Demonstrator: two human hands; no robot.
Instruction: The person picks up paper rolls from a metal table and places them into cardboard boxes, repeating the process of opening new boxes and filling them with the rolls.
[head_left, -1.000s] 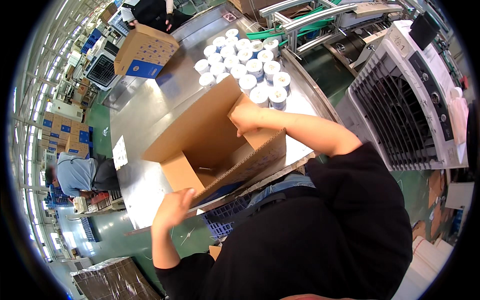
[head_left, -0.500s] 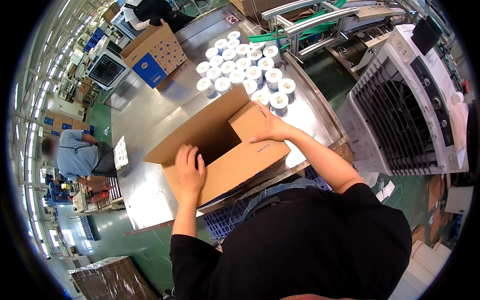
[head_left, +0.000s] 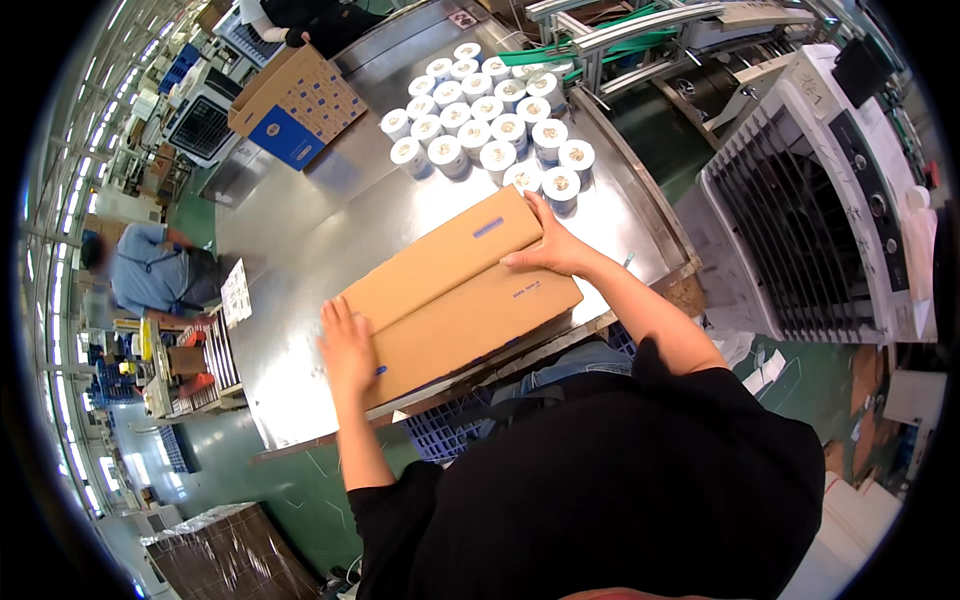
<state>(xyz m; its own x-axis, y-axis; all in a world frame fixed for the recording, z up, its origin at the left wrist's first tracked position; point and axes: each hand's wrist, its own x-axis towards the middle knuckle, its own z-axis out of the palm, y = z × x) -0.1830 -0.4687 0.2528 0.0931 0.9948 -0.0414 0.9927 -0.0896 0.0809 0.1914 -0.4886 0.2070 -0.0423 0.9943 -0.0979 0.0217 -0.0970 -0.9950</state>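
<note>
Across the metal table in front of me lies a brown cardboard box (head_left: 455,300), its two long flaps folded down so they meet along a middle seam. The inside is hidden. My left hand (head_left: 347,350) rests against the box's left end with its fingers stretched out, slightly blurred. At the other end my right hand (head_left: 548,245) grips the box, thumb on the flaps near the seam and fingers round the far corner. Just beyond the box, several white cylindrical rolls or canisters (head_left: 475,137) stand upright in a cluster.
Farther left stands an open blue-and-brown printed carton (head_left: 300,115), beside a person in dark clothes. A person in a blue shirt (head_left: 155,270) is at the left. A large air cooler (head_left: 800,210) stands at right, near a metal conveyor frame (head_left: 600,60). The metal table (head_left: 290,260) has a raised edge.
The box's flaps, standing up with the inside showing before, are now folded down. My left hand has moved left, from the opening to the box's end; my right hand remains at the right end.
</note>
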